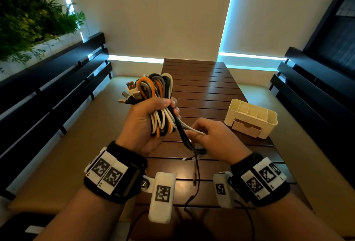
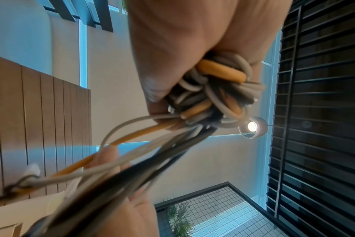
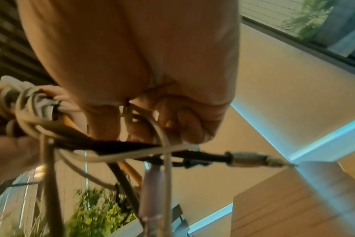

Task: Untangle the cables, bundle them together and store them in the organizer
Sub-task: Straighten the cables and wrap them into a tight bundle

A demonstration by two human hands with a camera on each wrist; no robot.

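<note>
My left hand (image 1: 151,118) grips a looped bundle of cables (image 1: 157,91), orange, white, grey and black, held upright above the wooden table (image 1: 203,91). USB plugs (image 1: 130,95) stick out at the bundle's upper left. In the left wrist view the coils (image 2: 219,89) fill my fist. My right hand (image 1: 207,135) pinches the loose white and black cable ends (image 1: 184,133) that trail down from the bundle. In the right wrist view these ends (image 3: 132,154) cross below my curled fingers (image 3: 168,118), with a black and silver plug (image 3: 247,158) pointing right. The cream organizer (image 1: 251,118) stands on the table's right side, apart from both hands.
A thin dark cable tail (image 1: 196,179) hangs down over the table's near part. Dark slatted benches (image 1: 57,91) with beige cushions (image 1: 92,139) flank the table on both sides. A planter with green foliage (image 1: 28,14) is at the upper left.
</note>
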